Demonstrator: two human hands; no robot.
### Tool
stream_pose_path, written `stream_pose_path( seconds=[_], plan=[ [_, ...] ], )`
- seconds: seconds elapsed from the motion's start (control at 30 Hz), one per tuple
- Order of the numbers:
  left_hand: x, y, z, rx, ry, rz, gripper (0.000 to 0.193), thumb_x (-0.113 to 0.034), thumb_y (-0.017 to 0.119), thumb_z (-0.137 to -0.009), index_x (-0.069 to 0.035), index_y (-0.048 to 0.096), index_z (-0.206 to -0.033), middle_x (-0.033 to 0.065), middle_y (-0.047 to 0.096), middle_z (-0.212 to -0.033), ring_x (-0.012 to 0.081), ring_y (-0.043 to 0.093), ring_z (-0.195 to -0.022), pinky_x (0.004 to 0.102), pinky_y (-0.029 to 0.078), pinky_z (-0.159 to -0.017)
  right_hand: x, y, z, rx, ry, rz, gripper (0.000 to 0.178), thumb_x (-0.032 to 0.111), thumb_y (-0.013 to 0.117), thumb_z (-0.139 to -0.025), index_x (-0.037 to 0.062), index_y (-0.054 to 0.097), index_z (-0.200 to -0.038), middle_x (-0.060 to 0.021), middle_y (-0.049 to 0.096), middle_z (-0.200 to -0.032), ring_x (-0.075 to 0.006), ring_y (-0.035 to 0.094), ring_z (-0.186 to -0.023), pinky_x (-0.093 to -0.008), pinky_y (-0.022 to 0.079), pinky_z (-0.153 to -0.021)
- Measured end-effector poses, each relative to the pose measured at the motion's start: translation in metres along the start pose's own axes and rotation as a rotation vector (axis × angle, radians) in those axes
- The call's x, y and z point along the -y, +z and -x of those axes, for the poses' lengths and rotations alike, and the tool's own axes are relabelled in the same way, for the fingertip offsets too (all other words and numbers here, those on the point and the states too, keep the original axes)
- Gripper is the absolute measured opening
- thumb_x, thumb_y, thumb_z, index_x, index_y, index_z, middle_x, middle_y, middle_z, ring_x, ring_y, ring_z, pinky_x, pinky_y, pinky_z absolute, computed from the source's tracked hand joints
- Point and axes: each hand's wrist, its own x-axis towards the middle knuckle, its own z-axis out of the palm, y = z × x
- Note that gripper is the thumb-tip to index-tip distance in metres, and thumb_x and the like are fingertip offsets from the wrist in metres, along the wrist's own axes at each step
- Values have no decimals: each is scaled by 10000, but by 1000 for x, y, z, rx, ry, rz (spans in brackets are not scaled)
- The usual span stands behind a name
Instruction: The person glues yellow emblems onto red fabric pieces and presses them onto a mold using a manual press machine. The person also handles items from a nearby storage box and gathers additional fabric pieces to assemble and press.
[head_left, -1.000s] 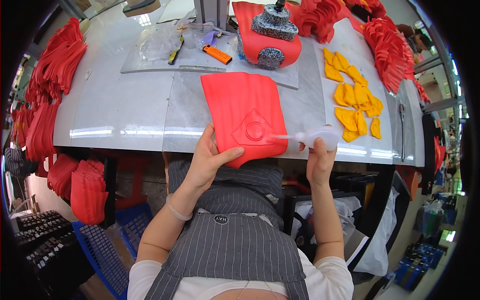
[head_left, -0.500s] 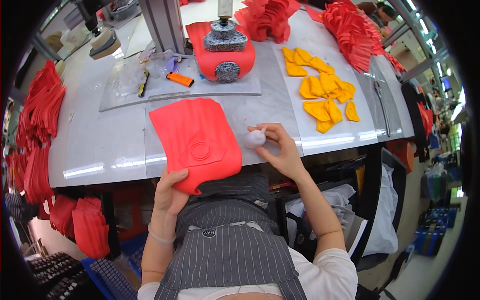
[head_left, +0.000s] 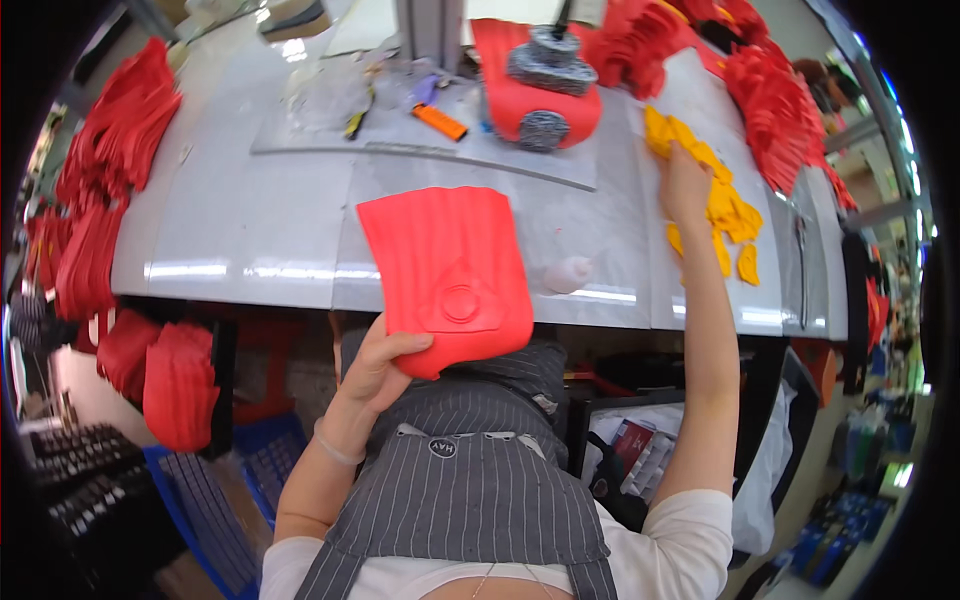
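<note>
A soft red panel (head_left: 445, 240) with a raised round emblem near its lower end is in my left hand (head_left: 385, 360). My thumb lies on its front face and the panel's lower edge curls over. Over at the right, my right hand (head_left: 686, 190) is down among the small yellow pieces (head_left: 735, 215) on the table. Its fingers are mostly hidden, so I cannot see whether they grip a piece. A small white squeeze bottle (head_left: 568, 275) with a pointed tip rests on the table, to the right of the red panel.
Under a grey speckled press block (head_left: 550, 62) lies another red panel (head_left: 495, 50). An orange utility knife (head_left: 440, 122) lies on a grey board (head_left: 330, 140). Stacks of red pieces stand left (head_left: 120, 120) and far right (head_left: 770, 110). A metal rod (head_left: 801, 260) lies at right.
My right hand has let go of the white bottle and moved right and away to the yellow pieces. The red panel is still in my left hand. The whole view has shifted.
</note>
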Motion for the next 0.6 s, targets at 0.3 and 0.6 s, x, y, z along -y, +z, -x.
stream_pose_path(
  seconds=[0.3, 0.6],
  plan=[
    [14, -39, 20, -34, -36, -149, 537, -42, 661, -820, 40, 446, -1304, 128, 565, -1263, 193, 545, -1171, 328, 422, -1010, 94, -159, 95, -130, 225, -1402, 291, 194, 582, -953, 25, 513, -1180, -22, 576, -930, -75, 566, -824, -193, 442, -677],
    [26, -53, 29, -62, -45, -170, 493, -45, 668, -835, 27, 479, -1284, 114, 593, -1233, 180, 572, -1134, 319, 433, -1002, 206, -163, 180, 786, 161, -1619, 366, 31, 605, -894, 20, 477, -1238, -5, 552, -815, -36, 518, -647, -154, 415, -523]
  ],
)
